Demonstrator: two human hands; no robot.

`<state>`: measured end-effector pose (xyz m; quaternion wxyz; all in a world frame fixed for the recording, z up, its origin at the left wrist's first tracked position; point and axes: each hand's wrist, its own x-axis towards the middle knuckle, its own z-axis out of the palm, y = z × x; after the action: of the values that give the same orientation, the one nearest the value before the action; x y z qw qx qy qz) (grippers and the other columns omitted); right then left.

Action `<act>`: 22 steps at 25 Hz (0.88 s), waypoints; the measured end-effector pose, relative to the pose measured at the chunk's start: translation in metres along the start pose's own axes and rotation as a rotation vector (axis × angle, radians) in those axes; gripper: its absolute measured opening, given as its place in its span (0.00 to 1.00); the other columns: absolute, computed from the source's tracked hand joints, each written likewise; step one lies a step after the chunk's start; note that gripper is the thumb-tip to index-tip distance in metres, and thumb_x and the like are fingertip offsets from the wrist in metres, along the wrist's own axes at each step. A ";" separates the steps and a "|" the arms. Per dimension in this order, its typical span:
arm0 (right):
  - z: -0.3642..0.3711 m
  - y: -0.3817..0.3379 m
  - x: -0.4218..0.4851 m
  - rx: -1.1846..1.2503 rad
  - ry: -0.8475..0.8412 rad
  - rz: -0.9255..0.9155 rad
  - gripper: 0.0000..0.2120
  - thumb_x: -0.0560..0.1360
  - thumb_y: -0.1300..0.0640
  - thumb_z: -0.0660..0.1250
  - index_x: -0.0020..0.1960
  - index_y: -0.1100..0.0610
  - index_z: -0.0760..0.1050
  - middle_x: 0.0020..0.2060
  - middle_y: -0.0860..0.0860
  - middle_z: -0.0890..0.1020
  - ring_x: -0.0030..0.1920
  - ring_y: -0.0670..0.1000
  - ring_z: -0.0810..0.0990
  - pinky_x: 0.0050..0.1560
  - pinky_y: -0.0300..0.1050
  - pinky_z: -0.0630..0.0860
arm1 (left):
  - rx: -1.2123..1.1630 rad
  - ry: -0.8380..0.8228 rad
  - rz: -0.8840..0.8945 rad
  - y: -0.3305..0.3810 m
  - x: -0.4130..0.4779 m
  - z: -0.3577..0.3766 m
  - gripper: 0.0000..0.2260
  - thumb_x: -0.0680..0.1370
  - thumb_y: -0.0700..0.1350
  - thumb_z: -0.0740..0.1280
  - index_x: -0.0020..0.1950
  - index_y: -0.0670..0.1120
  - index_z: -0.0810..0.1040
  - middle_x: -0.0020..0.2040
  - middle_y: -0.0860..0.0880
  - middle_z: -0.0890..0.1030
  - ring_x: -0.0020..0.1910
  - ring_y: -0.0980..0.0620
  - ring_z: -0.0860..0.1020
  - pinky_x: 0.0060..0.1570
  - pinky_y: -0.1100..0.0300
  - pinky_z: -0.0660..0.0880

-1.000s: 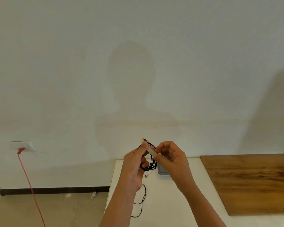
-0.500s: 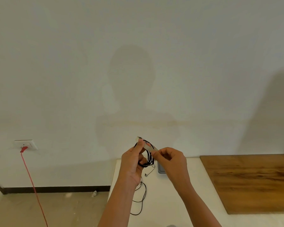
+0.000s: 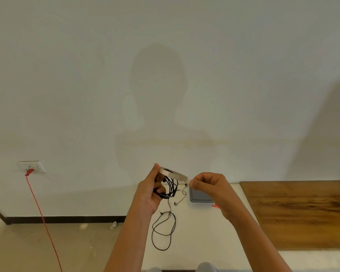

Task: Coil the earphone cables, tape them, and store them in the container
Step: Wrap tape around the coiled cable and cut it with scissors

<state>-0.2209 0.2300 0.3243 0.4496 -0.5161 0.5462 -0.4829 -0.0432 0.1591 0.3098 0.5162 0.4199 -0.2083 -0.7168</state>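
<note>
My left hand (image 3: pixel 149 191) grips a coil of black earphone cable (image 3: pixel 170 188) held above the white table (image 3: pixel 194 238). A strip of clear tape (image 3: pixel 174 175) stretches from my left thumb tip to my right hand (image 3: pixel 208 186), which pinches its other end with curled fingers. An earbud and a short cable end dangle below the coil. A second black earphone cable (image 3: pixel 163 230) lies in loose loops on the table under my left wrist. The grey container (image 3: pixel 199 197) sits on the table behind my right hand, partly hidden by it.
A wooden board (image 3: pixel 302 213) covers the table's right part. A small red thing (image 3: pixel 216 206) lies beside the container. A red cord (image 3: pixel 41 216) hangs from a wall socket (image 3: pixel 32 166) at the left, above the floor. The wall stands just beyond the table.
My hands have moved apart. The tape strip, short and close to the coil before, is now drawn out longer between them, with my right hand further to the right.
</note>
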 end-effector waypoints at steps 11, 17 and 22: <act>-0.006 0.022 0.009 0.386 0.040 0.128 0.13 0.64 0.50 0.74 0.42 0.59 0.85 0.45 0.60 0.85 0.47 0.54 0.84 0.54 0.51 0.79 | 0.372 0.033 -0.136 -0.019 0.012 -0.032 0.16 0.80 0.54 0.62 0.37 0.45 0.70 0.26 0.52 0.63 0.21 0.57 0.57 0.25 0.62 0.58; 0.000 0.016 0.010 -0.057 -0.006 0.127 0.08 0.72 0.52 0.71 0.36 0.52 0.83 0.32 0.44 0.83 0.33 0.36 0.78 0.32 0.28 0.72 | 0.469 -0.173 0.176 -0.005 0.006 -0.021 0.12 0.82 0.44 0.56 0.43 0.46 0.76 0.31 0.53 0.72 0.26 0.57 0.65 0.33 0.61 0.65; 0.004 0.011 0.008 -0.072 -0.042 0.131 0.09 0.69 0.49 0.73 0.41 0.55 0.85 0.44 0.52 0.86 0.48 0.50 0.81 0.55 0.47 0.77 | 0.818 -0.340 0.302 -0.002 0.000 0.000 0.11 0.83 0.49 0.57 0.45 0.47 0.74 0.34 0.55 0.71 0.28 0.57 0.68 0.36 0.63 0.67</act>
<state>-0.2186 0.2214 0.3133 0.4728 -0.5051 0.5863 -0.4214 -0.0441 0.1597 0.3082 0.3652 0.4304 -0.6143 -0.5513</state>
